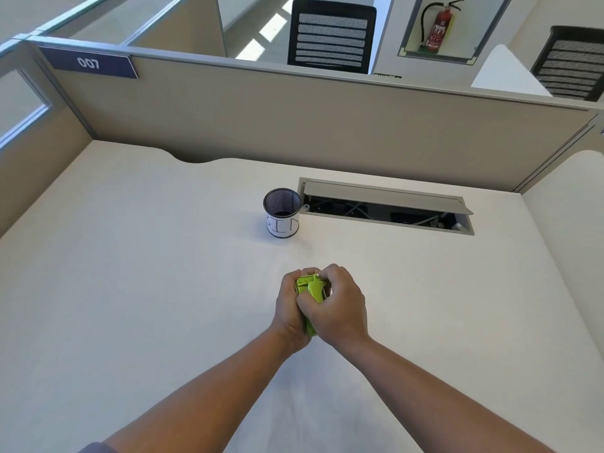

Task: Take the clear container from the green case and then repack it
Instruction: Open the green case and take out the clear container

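While both hands close round it, one green case (312, 289) sits above the desk (163, 289): left hand (289, 308) cups its side, right hand (336, 305) wraps w/ thumb on top (clear container not visible). One mesh cup (282, 212) stands beyond.

Desk (130, 289): I see a pale, bare surface.
Mesh cup (282, 212): black, upright mid-desk, with a white paper label.
Cable hatch (387, 206): just right of the cup, lid propped open, wires inside.
Partition (294, 116): beige, sign (89, 63) reading 007.
Beyond: office chair (331, 37), red fire extinguisher (439, 27).
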Motion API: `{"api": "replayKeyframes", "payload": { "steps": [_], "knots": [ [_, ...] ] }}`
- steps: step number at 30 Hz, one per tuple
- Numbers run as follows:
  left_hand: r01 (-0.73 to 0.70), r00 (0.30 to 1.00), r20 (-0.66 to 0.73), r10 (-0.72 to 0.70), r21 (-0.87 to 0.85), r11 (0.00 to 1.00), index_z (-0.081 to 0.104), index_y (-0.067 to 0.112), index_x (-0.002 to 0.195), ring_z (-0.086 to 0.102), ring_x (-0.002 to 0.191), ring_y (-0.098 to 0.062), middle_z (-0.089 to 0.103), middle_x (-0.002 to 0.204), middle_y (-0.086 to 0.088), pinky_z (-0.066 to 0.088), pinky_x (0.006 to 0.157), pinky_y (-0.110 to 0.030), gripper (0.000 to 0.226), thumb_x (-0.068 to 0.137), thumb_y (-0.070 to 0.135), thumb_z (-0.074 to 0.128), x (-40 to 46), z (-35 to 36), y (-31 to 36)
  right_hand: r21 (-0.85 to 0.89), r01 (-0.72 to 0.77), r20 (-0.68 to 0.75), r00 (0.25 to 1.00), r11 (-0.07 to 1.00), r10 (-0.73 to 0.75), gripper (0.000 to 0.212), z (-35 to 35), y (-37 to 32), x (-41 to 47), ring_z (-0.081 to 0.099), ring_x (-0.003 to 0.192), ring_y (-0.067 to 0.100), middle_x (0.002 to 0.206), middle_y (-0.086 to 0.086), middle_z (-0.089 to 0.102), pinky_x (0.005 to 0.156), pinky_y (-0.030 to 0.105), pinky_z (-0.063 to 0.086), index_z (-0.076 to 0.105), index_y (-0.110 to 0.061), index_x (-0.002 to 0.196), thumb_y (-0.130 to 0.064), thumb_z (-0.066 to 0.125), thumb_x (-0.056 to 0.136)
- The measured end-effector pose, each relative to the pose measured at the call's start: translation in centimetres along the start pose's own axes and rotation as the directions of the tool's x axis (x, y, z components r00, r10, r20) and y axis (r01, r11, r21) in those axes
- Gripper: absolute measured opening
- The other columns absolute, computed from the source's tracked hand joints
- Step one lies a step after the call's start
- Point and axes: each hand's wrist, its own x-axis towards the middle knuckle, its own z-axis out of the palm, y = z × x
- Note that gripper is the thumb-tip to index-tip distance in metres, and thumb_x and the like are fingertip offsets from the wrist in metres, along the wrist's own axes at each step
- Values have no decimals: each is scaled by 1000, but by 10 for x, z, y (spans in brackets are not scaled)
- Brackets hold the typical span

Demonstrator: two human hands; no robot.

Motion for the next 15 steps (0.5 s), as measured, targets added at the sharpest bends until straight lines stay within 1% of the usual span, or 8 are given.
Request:
{"api": "replayKeyframes", "payload": {
  "steps": [2, 3, 7, 11, 13, 15],
  "knots": [
    [14, 1000, 4, -14, -4, 1000, 60, 23, 63, 53, 64, -18, 54, 68, 1, 38, 59, -30, 32, 87, 38, 46, -2, 2, 2, -2, 6, -2, 1000, 1000, -6, 28, 0, -1, 0, 54, 68, 10, 79, -8, 54, 54, 29, 43, 49, -26, 82, -42, 62, 63],
    [16, 1000, 14, -16, -7, 1000, 59, 23, 63, 53, 63, -18, 54, 68, 1, 38, 59, -30, 32, 87, 38, 45, -2, 2, 3, 4, 1, -4, 1000, 1000, -1, 28, -1, -2, 0, 54, 67, 10, 78, -8, 54, 54, 29, 43, 48, -26, 81, -42, 62, 63],
    [1, 999, 32, 1, -47, 999, 62, 22, 70, 57, 66, -19, 59, 71, -1, 43, 61, -30, 33, 90, 39, 43, -2, 3, 5, 28, -2, -5, 1000, 1000, 2, 26, -3, -5, 2, 54, 68, 7, 79, -10, 54, 55, 26, 41, 47, -31, 80, -41, 64, 63],
    [-23, 999, 38, 27, -104, 994, 65, 19, 78, 63, 68, -20, 64, 74, -4, 49, 64, -31, 43, 96, 44, 35, -1, 1, 2, 20, 7, -14, 1000, 1000, -7, 26, -2, -8, 1, 58, 73, 6, 85, -12, 58, 58, 29, 48, 49, -36, 83, -43, 64, 63],
    [-25, 999, 43, 29, -93, 995, 65, 18, 78, 63, 68, -20, 64, 74, -4, 49, 65, -31, 43, 96, 43, 35, 0, 1, 2, 12, 5, -22, 1000, 1000, -4, 27, -2, -8, 1, 59, 74, 8, 86, -12, 59, 60, 31, 51, 50, -34, 84, -44, 64, 63],
    [-30, 998, 48, 33, -69, 997, 66, 18, 77, 63, 67, -20, 64, 73, -4, 48, 65, -31, 43, 95, 42, 36, 0, 0, 3, 12, 6, -27, 1000, 1000, -6, 27, -2, -8, 1, 59, 73, 9, 85, -11, 58, 60, 30, 50, 50, -34, 84, -45, 63, 63]
  ]
}}
